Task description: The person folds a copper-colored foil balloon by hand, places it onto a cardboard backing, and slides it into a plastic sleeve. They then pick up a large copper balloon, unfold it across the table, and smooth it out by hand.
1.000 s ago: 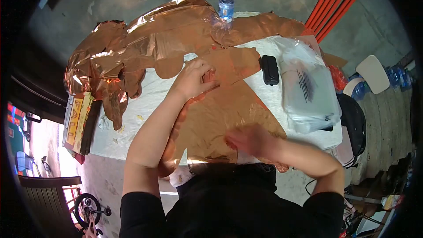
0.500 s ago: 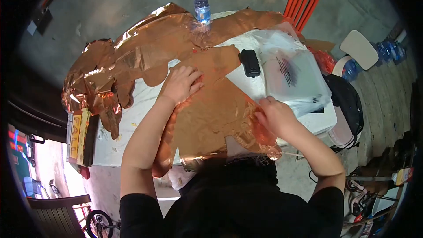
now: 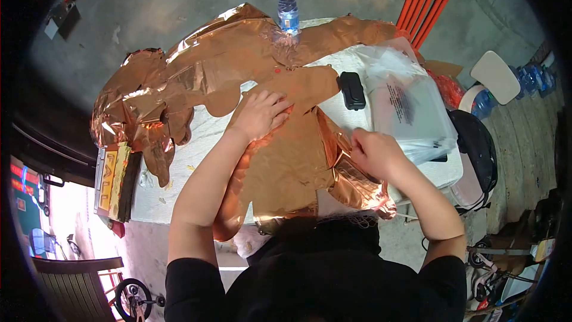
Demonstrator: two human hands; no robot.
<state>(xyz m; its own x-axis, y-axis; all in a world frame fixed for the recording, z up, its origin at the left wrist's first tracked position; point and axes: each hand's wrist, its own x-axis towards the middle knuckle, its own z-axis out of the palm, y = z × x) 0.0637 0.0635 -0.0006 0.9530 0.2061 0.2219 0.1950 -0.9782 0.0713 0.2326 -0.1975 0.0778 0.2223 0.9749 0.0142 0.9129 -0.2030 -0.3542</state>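
Note:
A large copper-coloured foil balloon (image 3: 280, 167), flat and shaped with rounded lobes, is spread over the white table and reaches its near edge. My left hand (image 3: 262, 115) rests palm down on its upper middle, fingers apart. At the balloon's right side my right hand (image 3: 376, 154) is closed, pinching its edge. There the foil is lifted and folded, with its shiny face turned up below my fingers. More copper foil (image 3: 220, 53) stretches across the far side and hangs crumpled at the left.
A water bottle (image 3: 288, 12) stands on the foil at the back. Right of the balloon lie a black case (image 3: 352, 90) and a stack of clear plastic bags (image 3: 411, 107). A yellow box (image 3: 113, 179) is at the left edge. A black bag (image 3: 475, 149) sits beside the table's right end.
The balloon's right edge has been pulled up and folded inward by my right hand, showing more shiny foil. My left hand still lies on the balloon. The view has shifted slightly.

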